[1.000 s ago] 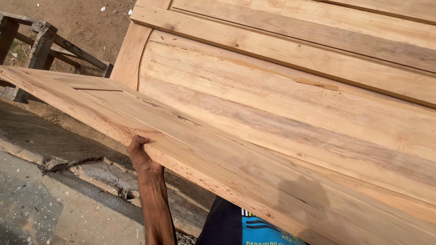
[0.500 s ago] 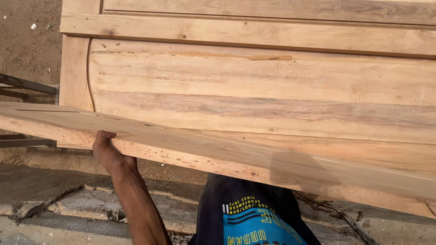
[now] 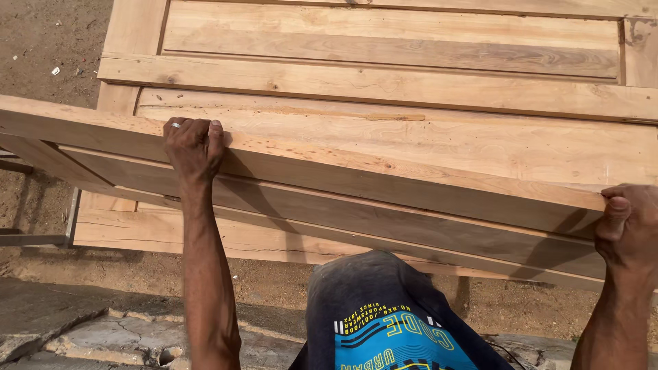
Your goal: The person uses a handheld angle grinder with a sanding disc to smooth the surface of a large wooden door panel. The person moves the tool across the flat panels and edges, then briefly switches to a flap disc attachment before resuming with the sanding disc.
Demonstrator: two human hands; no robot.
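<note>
I hold a long bare wooden door [image 3: 370, 199] tilted up on its edge across the view. My left hand [image 3: 194, 146] is curled over its upper edge left of centre, a ring on one finger. My right hand [image 3: 627, 229] grips the same edge at the far right, thumb up. Behind it a second unfinished wooden door [image 3: 384, 82] lies flat on the ground, with panels and rails showing.
Sandy ground [image 3: 48, 41] lies at the upper left. Cracked stone slabs [image 3: 82, 329] run along the bottom. A dark metal bar [image 3: 31, 240] shows at the left edge. My dark shirt with a blue print [image 3: 391, 322] fills the bottom centre.
The held door has tipped from nearly flat up onto its edge, showing its panelled face. My left hand moved from under the edge to over it. My right hand has come into view.
</note>
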